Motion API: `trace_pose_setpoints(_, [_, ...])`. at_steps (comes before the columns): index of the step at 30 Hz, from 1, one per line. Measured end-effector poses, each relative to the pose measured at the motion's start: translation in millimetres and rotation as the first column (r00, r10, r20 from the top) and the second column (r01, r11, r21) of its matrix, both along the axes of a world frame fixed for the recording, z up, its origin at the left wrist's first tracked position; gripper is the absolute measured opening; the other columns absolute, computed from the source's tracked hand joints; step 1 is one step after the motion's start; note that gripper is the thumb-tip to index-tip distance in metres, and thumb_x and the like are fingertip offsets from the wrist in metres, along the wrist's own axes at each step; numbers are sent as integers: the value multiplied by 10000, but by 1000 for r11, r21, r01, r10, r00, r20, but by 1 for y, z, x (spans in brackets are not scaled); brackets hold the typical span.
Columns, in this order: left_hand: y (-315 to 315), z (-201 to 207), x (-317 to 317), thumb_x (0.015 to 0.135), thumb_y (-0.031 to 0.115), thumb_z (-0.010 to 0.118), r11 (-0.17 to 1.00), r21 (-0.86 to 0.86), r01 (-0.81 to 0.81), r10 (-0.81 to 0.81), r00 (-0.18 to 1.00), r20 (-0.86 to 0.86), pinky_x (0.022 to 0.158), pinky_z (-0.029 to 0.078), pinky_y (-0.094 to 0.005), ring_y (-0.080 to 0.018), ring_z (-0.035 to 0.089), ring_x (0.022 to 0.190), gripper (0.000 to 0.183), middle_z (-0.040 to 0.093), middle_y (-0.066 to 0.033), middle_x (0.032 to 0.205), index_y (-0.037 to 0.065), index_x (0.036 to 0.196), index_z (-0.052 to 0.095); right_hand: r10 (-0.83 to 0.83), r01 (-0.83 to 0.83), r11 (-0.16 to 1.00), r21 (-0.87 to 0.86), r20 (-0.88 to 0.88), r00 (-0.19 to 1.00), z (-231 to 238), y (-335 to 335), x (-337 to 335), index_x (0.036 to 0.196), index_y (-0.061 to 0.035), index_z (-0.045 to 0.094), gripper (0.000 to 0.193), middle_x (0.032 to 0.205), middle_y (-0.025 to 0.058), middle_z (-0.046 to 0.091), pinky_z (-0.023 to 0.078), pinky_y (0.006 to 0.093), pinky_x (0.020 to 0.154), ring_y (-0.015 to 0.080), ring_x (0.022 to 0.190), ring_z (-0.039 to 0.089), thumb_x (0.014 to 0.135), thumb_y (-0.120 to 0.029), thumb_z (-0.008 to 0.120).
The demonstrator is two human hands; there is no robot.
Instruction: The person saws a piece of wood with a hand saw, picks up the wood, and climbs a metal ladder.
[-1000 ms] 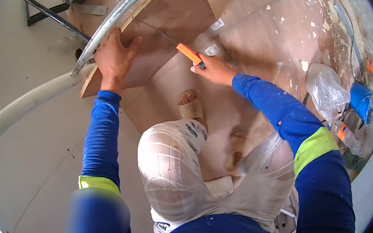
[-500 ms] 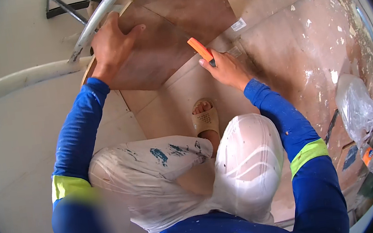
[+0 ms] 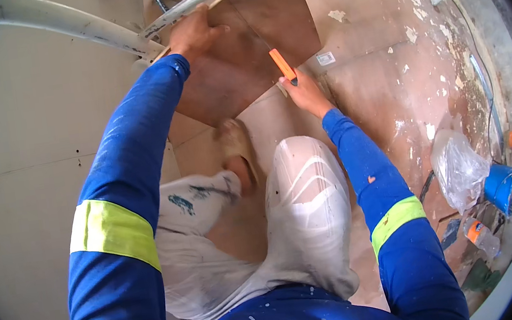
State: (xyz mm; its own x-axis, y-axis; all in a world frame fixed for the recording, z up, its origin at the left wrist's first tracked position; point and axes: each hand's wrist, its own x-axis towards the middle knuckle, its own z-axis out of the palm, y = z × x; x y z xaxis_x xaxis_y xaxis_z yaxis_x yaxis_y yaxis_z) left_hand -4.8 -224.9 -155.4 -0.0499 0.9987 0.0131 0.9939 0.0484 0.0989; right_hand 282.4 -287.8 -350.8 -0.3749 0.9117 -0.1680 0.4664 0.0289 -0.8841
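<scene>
My left hand (image 3: 191, 36) is at the far edge of a brown board (image 3: 253, 29), beside a white metal tube (image 3: 70, 26). Its fingers bend round the board's edge and the thumb points right across the face; the fingertips are partly hidden. In my right hand (image 3: 310, 94) is a utility knife (image 3: 282, 64) with an orange body and a dark rear end. The knife tilts up and left over the board's near-right side. A thin dark line runs over the board from near its tip; I cannot tell whether any blade shows.
A small white label (image 3: 325, 58) lies right of the board on the paint-spotted floor (image 3: 380, 81). At the right are a clear plastic bag (image 3: 459, 167), a blue bucket (image 3: 504, 189) and a plastic bottle (image 3: 481, 237). My sandalled foot (image 3: 235, 146) is near the board's corner.
My view has shifted. My left arm reaches farther forward and right, still at the board's edge. My left foot has moved left toward the board's corner. The knife stays in my right hand.
</scene>
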Motion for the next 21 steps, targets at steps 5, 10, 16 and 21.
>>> trace_pose_setpoints(5, [1, 6, 11, 880, 495, 825, 992, 35, 120, -121, 991, 53, 972, 554, -547, -463, 718, 1129, 714, 755, -269, 1176, 8, 1367, 637, -31, 34, 999, -39, 60, 998, 13, -19, 0, 1281, -33, 661, 501, 1145, 266, 751, 533, 532, 955, 466, 1126, 701, 1067, -484, 613])
trace_pose_setpoints(10, [-6, 9, 10, 892, 498, 814, 996, 25, 83, -83, 997, 7, 929, 564, -551, -455, 726, 1079, 657, 759, -257, 1142, 18, 1310, 651, -104, 100, 992, -72, -47, 994, 88, -32, -1, 1104, -13, 702, 512, 897, 211, 751, 528, 476, 759, 415, 865, 721, 1053, -522, 671])
trace_pose_setpoints(16, [-6, 1, 8, 891, 521, 805, 987, 62, 149, -147, 989, -29, 905, 564, -568, -461, 730, 1049, 627, 766, -259, 1086, 32, 1254, 657, -161, 160, 987, -23, -22, 987, 145, -88, 18, 1044, 6, 677, 541, 795, 199, 666, 509, 441, 695, 338, 733, 653, 1070, -534, 661])
trace_pose_setpoints(21, [-5, 10, 20, 876, 513, 816, 993, 43, 108, -109, 994, 5, 900, 564, -570, -466, 730, 1044, 615, 767, -259, 1074, 46, 1247, 668, -252, 241, 961, -134, -70, 965, 142, -124, 51, 1079, 16, 657, 490, 868, 218, 698, 510, 442, 697, 351, 756, 672, 1140, -459, 555])
